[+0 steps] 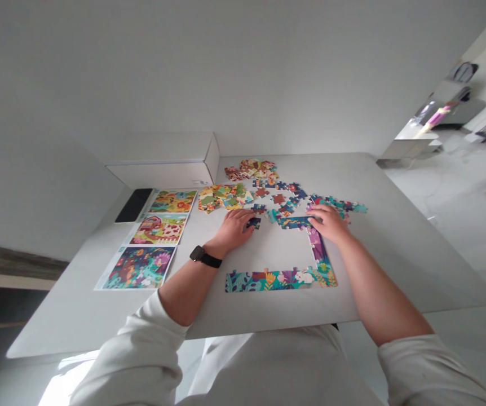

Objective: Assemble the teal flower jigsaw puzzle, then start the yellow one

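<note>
My left hand lies on the white table, its fingertips over a dark blue jigsaw piece. My right hand rests flat at the corner where a joined blue strip of puzzle meets a purple strip. Those strips connect to a long, colourful floral border section nearest me, forming an open frame between my hands. Scattered loose pieces lie just beyond my hands, and a black watch circles my left wrist.
Several printed puzzle pictures lie along the left side, with a black phone beyond them. A sorted heap of pieces and another sit farther back. A white box stands behind the table's far corner.
</note>
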`<state>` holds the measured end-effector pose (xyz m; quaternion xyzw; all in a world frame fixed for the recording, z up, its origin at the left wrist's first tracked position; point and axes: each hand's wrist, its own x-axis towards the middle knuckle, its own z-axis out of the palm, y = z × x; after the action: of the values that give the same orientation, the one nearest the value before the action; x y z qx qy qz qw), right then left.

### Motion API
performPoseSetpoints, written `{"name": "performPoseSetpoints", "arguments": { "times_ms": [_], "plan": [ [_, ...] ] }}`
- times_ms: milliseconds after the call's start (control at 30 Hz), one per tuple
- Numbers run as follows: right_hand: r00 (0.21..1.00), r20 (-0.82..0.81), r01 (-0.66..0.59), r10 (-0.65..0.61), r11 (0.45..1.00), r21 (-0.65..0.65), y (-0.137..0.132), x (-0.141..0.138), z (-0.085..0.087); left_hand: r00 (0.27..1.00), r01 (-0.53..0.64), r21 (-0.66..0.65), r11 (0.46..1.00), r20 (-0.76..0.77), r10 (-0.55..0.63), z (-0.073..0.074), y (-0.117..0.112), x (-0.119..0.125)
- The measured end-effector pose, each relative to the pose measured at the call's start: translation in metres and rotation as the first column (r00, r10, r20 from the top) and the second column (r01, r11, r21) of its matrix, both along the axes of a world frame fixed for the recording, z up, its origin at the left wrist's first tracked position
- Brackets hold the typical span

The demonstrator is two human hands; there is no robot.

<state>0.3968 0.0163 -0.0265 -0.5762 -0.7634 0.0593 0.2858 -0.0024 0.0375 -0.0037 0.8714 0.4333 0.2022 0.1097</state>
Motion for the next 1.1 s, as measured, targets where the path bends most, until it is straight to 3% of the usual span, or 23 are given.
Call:
{"name": "performPoseSetpoints", "arguments": {
  "times_ms": [333,733,933,1100],
  "plan": [
    [1.0,0.008,0.008,-0.008,1.0,-0.011,-0.003,-0.003,0.002,0.997,0.079,-0.004,0.997,0.008,-0.079,0.0,0.0,0.003],
    [1.0,-0.008,-0.011,0.011,1.0,0.017,-0.003,-0.008,0.003,0.999,0.048,0.006,0.999,0.001,-0.048,-0.007,0.001,0.002],
    [0.997,-0.075,0.023,-0.017,0.995,0.092,0.004,-0.009,0.005,0.999,0.015,0.017,1.0,0.05,-0.015,0.012,0.016,0.009],
    [0.99,-0.129,0.078,-0.059,0.986,0.149,0.012,-0.009,0.012,0.999,-0.042,0.059,0.997,0.011,0.041,0.033,0.056,0.027]
  ]
}}
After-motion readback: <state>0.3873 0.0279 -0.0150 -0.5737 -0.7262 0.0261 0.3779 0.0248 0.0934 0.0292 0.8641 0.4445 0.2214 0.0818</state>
